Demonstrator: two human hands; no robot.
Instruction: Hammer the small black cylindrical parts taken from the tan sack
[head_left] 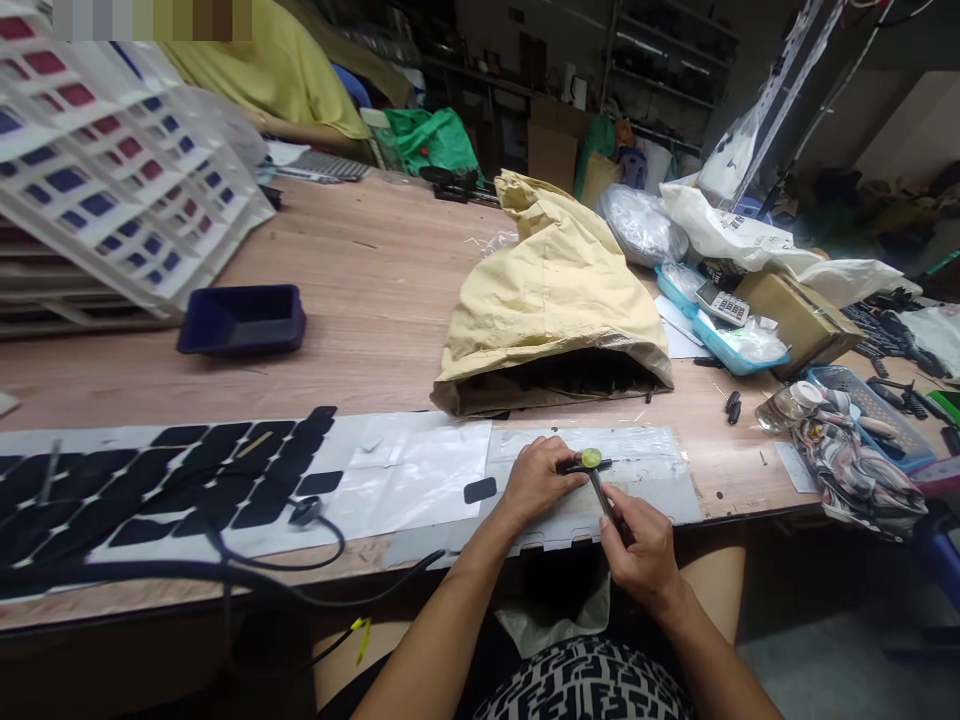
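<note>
My left hand [534, 478] rests on a clear plastic sheet [637, 450] at the table's near edge, its fingers pinched on a small black strip [577, 466]. My right hand [637, 545] is closed round a thin dark tool [600, 492], whose tip meets the strip beside a small yellow-green round piece [591, 458]. One loose black pad [480, 490] lies just left of my left hand. Further left, many black pads [187, 480] sit in rows on a white sheet [420, 465].
A yellow sack [551, 290] lies open behind my hands. A dark blue tray [241, 320] sits at the left, by stacked white racks [112, 160]. Blue baskets [739, 350], a calculator [721, 302], a cardboard box [799, 320] and bags crowd the right. A black cable [225, 570] runs along the front edge.
</note>
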